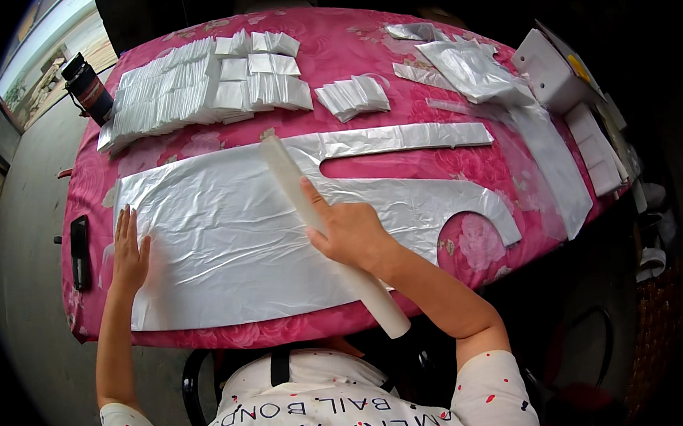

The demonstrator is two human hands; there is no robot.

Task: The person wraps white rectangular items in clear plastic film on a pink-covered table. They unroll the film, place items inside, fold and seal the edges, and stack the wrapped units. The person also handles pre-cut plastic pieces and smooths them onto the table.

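Pink table (393, 43): roll (328, 231) under R hand (348, 230) fingers (L hand (128, 258) flat on foil sheet (232, 236)).

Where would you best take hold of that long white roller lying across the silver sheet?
Probably at the white roller's middle, from above, where the right hand already rests on it. It is a long, thin cylinder lying flat and slanted on the silver sheet, its near end jutting past the table edge, so a middle grip should keep it balanced.

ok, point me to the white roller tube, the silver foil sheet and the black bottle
white roller tube (285, 172), head view, upper bare stretch.
silver foil sheet (225, 245), head view, crinkled middle.
black bottle (89, 88), head view, body.
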